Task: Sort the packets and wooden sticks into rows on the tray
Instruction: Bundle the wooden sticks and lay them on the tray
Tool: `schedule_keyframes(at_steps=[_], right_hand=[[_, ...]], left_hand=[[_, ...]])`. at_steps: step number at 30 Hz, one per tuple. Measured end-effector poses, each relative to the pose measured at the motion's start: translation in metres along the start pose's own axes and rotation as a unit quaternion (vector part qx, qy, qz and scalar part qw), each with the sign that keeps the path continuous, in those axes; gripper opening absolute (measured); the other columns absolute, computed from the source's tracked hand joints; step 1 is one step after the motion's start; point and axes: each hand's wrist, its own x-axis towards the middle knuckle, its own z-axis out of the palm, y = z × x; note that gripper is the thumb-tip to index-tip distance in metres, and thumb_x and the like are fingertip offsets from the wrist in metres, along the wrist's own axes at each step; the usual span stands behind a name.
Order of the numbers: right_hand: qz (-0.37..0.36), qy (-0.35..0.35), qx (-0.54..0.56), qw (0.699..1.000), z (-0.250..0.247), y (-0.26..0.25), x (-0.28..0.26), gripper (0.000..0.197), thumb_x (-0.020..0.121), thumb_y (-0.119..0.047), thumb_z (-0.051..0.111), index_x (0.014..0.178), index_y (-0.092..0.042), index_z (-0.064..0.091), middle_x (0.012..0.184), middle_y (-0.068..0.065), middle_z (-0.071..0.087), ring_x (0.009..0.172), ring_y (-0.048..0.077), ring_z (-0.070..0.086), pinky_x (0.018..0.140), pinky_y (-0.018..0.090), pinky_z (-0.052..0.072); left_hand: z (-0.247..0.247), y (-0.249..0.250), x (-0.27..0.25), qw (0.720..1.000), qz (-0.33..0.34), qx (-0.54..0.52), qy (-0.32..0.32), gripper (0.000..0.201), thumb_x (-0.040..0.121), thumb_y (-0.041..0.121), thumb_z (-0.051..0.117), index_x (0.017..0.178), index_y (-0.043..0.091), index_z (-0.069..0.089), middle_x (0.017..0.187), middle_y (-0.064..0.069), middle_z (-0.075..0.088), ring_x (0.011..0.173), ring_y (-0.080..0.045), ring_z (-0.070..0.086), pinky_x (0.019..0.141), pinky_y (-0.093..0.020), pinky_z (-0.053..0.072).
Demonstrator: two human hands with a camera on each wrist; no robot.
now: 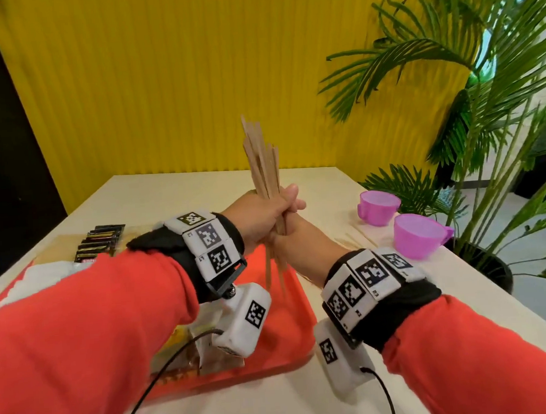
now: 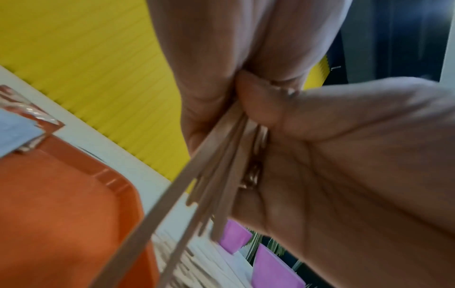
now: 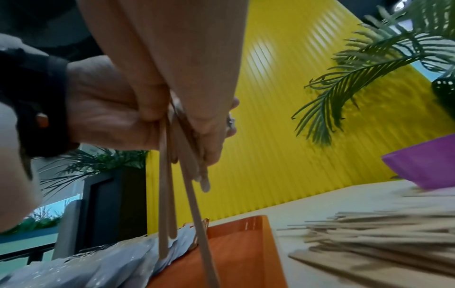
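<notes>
A bundle of flat wooden sticks [image 1: 262, 162] stands nearly upright above the orange tray [image 1: 273, 334]. My left hand [image 1: 262, 214] grips the bundle around its middle. My right hand [image 1: 299, 240] holds the same bundle just below. In the left wrist view, fingers of both hands close round the sticks [image 2: 216, 175] over the tray [image 2: 61, 194]. In the right wrist view, the sticks' lower ends [image 3: 167, 194] hang over pale packets [image 3: 98, 263] in the tray [image 3: 241, 253]. Black packets [image 1: 101, 243] lie in a row at the tray's far left, with white packets [image 1: 46, 278] beside them.
Loose wooden sticks [image 1: 356, 237] lie in a pile [image 3: 381, 233] on the white table right of the tray. Two purple cups [image 1: 378, 206] [image 1: 420, 234] stand beyond them near the right edge. A potted palm [image 1: 482, 98] overhangs that side. A yellow wall stands behind.
</notes>
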Motion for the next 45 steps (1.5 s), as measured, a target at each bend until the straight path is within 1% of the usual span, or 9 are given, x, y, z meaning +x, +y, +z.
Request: schedule_keyframes(at_steps=[7,11,14,17,26,30,34,40,45], right_hand=[[0.092,-0.114,-0.007,0.989,-0.018,0.008,-0.017,0.028,0.087,-0.007,0.059,0.114,-0.006,0.065,0.115,-0.006,0.058,0.111,0.013,0.052,0.096,0.026,0.038],[0.127,-0.02,-0.05,0.99,-0.028,0.011,-0.017,0.037,0.086,-0.005,0.058,0.122,-0.01,0.059,0.098,-0.002,0.059,0.092,0.014,0.054,0.078,0.022,0.041],[0.122,0.067,0.081,0.987,-0.033,0.008,-0.013,0.032,0.085,-0.001,0.056,0.116,-0.009,0.058,0.084,0.0,0.058,0.086,0.017,0.054,0.081,0.031,0.045],[0.089,0.091,0.18,0.975,-0.034,-0.01,-0.015,0.025,0.088,-0.009,0.058,0.112,-0.014,0.056,0.09,0.001,0.057,0.094,0.017,0.055,0.085,0.029,0.045],[-0.037,0.111,0.149,0.982,-0.017,-0.061,-0.014,0.062,0.084,-0.039,0.064,0.138,-0.024,0.037,0.13,0.006,0.054,0.119,0.022,0.052,0.1,0.043,0.044],[-0.064,0.117,0.198,0.971,-0.011,-0.076,-0.006,0.013,0.093,-0.03,0.054,0.098,-0.018,0.057,0.084,0.002,0.06,0.078,0.016,0.06,0.078,0.035,0.052],[-0.055,0.139,0.266,0.952,-0.016,-0.073,0.01,0.022,0.093,-0.024,0.054,0.084,-0.004,0.051,0.078,0.01,0.044,0.068,0.018,0.048,0.051,0.015,0.046],[-0.029,0.093,0.314,0.944,-0.025,-0.057,0.049,0.016,0.09,-0.026,0.058,0.077,-0.016,0.057,0.045,-0.005,0.054,0.048,0.01,0.052,0.06,0.029,0.041],[0.01,0.054,0.347,0.936,-0.021,-0.046,0.068,0.037,0.09,-0.028,0.056,0.056,-0.015,0.049,0.039,-0.005,0.04,0.039,0.01,0.039,0.047,0.021,0.035]], left_hand=[[-0.014,-0.016,-0.011,1.0,-0.007,-0.019,0.02,0.039,0.095,0.034,0.046,0.069,0.008,0.058,0.069,-0.006,0.062,0.066,-0.02,0.058,0.062,-0.029,0.049],[-0.009,-0.017,-0.015,0.999,0.009,0.007,0.04,0.042,0.09,0.038,0.055,0.056,0.013,0.051,0.046,0.003,0.054,0.069,-0.025,0.053,0.078,-0.038,0.043],[-0.003,-0.017,-0.021,0.999,0.016,0.016,0.039,0.038,0.089,0.032,0.059,0.058,0.015,0.046,0.043,0.006,0.047,0.053,-0.014,0.051,0.065,-0.027,0.044],[0.001,-0.014,-0.031,0.997,0.03,0.062,0.035,0.035,0.091,0.03,0.057,0.063,0.014,0.045,0.052,0.0,0.043,0.044,-0.009,0.043,0.044,-0.015,0.038],[0.005,-0.006,-0.056,0.988,0.067,0.137,0.005,0.041,0.093,0.031,0.054,0.06,0.012,0.039,0.049,-0.003,0.038,0.047,-0.017,0.034,0.05,-0.026,0.029],[0.002,-0.001,-0.055,0.992,0.061,0.106,0.034,0.037,0.082,0.021,0.063,0.054,0.014,0.039,0.044,0.0,0.036,0.045,-0.018,0.031,0.057,-0.033,0.03],[0.004,0.004,-0.034,0.993,0.053,0.1,0.039,0.044,0.082,0.0,0.055,0.049,0.016,0.031,0.03,0.009,0.029,0.033,-0.008,0.026,0.045,-0.02,0.025],[-0.001,0.002,0.003,0.994,0.051,0.092,0.025,0.049,0.079,0.002,0.061,0.042,0.021,0.036,0.031,0.01,0.031,0.031,-0.004,0.026,0.043,-0.019,0.026],[-0.009,-0.002,0.015,0.995,0.017,0.095,0.006,0.044,0.073,0.007,0.065,0.036,0.02,0.045,0.033,0.008,0.037,0.036,-0.001,0.03,0.048,-0.022,0.028]])
